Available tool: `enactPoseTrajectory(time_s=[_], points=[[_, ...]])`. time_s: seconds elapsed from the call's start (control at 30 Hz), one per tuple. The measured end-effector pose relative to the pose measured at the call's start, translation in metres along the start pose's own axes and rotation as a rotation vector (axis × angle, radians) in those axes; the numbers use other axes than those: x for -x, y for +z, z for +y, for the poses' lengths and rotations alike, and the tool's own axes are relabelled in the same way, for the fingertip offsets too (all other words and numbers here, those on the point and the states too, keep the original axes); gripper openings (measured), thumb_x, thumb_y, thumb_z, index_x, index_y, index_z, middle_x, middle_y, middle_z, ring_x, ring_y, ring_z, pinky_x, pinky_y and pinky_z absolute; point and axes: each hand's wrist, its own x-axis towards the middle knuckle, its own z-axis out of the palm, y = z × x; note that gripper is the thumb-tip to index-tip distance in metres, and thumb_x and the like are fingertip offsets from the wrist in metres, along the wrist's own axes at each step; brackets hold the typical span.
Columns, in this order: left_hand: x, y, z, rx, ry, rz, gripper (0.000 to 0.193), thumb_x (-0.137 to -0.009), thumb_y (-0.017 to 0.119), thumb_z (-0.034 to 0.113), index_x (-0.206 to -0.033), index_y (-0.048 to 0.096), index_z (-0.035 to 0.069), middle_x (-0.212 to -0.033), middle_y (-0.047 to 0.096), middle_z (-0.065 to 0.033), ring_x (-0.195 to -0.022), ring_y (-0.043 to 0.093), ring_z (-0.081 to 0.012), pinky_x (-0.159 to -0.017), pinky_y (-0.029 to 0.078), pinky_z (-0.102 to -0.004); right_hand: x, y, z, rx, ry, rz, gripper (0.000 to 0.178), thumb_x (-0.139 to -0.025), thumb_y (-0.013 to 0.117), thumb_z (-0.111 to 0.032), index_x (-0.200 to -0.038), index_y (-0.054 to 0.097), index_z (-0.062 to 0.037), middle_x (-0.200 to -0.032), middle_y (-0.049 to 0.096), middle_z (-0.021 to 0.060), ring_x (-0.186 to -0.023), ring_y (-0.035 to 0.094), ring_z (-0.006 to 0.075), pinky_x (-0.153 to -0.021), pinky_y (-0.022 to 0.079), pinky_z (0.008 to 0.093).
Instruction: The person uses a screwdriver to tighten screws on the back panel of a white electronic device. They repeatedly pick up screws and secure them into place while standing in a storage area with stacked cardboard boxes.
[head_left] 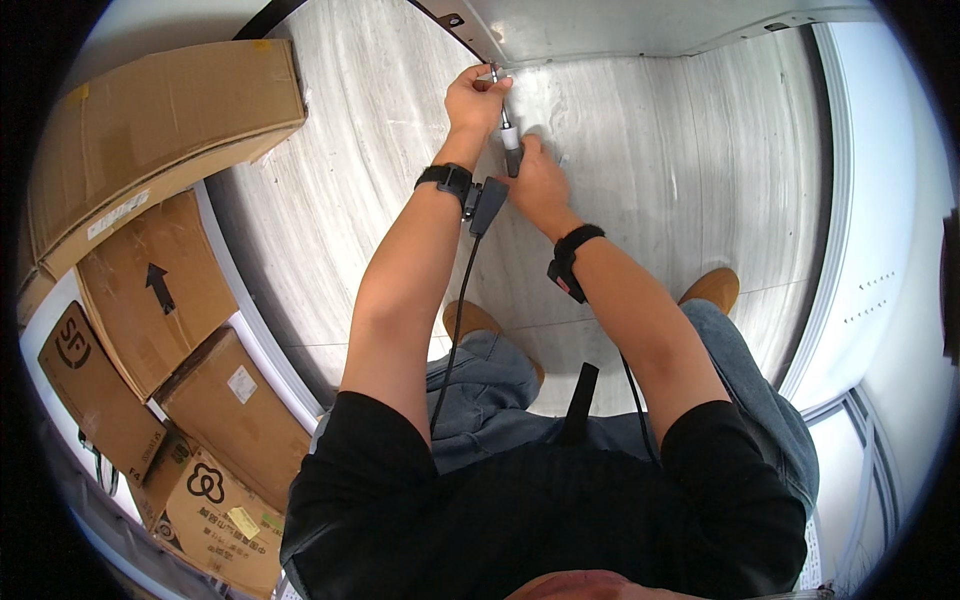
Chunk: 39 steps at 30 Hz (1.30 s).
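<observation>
A screwdriver (510, 138) with a white and dark grey handle and a slim metal shaft points away from me, low over the floor. My right hand (541, 182) is closed around the handle's near end. With thumb and fingers pinched, my left hand (474, 102) steadies the shaft close to its tip. That tip meets the lower left corner of a pale metal panel (640, 35) with a bent, holed edge. Any screw there is hidden by my left fingers.
Stacked brown cardboard boxes (150, 130) stand along my left. A white cabinet side (870, 200) rises on the right. Grey wood-patterned floor (700, 170) lies between them. A black cable (458, 330) runs from my left wrist device back towards my body.
</observation>
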Motion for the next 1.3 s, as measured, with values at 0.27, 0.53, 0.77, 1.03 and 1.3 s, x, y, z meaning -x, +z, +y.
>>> enactPoseTrajectory(time_s=[0.27,0.53,0.77,1.03,1.3], points=[[0.001,-0.002,0.005,0.238,-0.058,-0.058,0.022,-0.088,0.059,-0.002,-0.109,0.06,-0.003,-0.081,0.064,-0.0091,-0.063,0.06,-0.0139,-0.057,0.052,-0.0267,0.009,0.0,0.007,0.017,-0.067,0.006,0.047,-0.074,0.07,-0.015,-0.114,0.048,-0.0018,-0.108,0.053,0.0209,-0.098,0.058,0.0392,-0.081,0.05,0.046],[-0.017,-0.003,-0.028,-0.025,0.25,-0.036,0.025,-0.081,0.07,0.009,-0.104,0.063,0.0,-0.083,0.065,-0.0064,-0.066,0.061,-0.0133,-0.062,0.05,-0.0267,0.005,0.001,0.008,-0.063,-0.057,0.041,0.046,-0.07,0.074,-0.012,-0.108,0.05,-0.0002,-0.108,0.053,0.0207,-0.102,0.055,0.0398,-0.083,0.048,0.0459],[-0.019,0.002,-0.031,-0.104,0.225,-0.007,0.029,-0.08,0.07,0.007,-0.107,0.062,0.0,-0.077,0.065,-0.0056,-0.066,0.06,-0.0121,-0.059,0.049,-0.0263,0.003,0.009,0.012,0.074,-0.113,0.083,0.05,-0.069,0.079,-0.019,-0.106,0.052,0.0001,-0.107,0.054,0.0205,-0.101,0.054,0.0382,-0.084,0.048,0.0448],[-0.006,0.0,-0.009,0.27,0.035,-0.119,0.026,-0.087,0.054,-0.005,-0.112,0.056,-0.007,-0.076,0.064,-0.0105,-0.064,0.061,-0.0144,-0.054,0.048,-0.0254,0.008,0.013,0.023,-0.065,-0.172,0.116,0.043,-0.071,0.072,-0.012,-0.108,0.054,0.0006,-0.106,0.054,0.0223,-0.1,0.053,0.0404,-0.085,0.046,0.0449],[-0.017,-0.003,-0.028,-0.237,0.342,0.012,0.032,-0.081,0.069,0.008,-0.11,0.061,-0.003,-0.08,0.067,-0.01,-0.067,0.065,-0.0142,-0.059,0.051,-0.0281,0.008,-0.001,0.004,-0.051,0.007,0.032,0.045,-0.07,0.077,-0.013,-0.103,0.051,0.0024,-0.107,0.055,0.0205,-0.103,0.054,0.0369,-0.088,0.046,0.0426]])
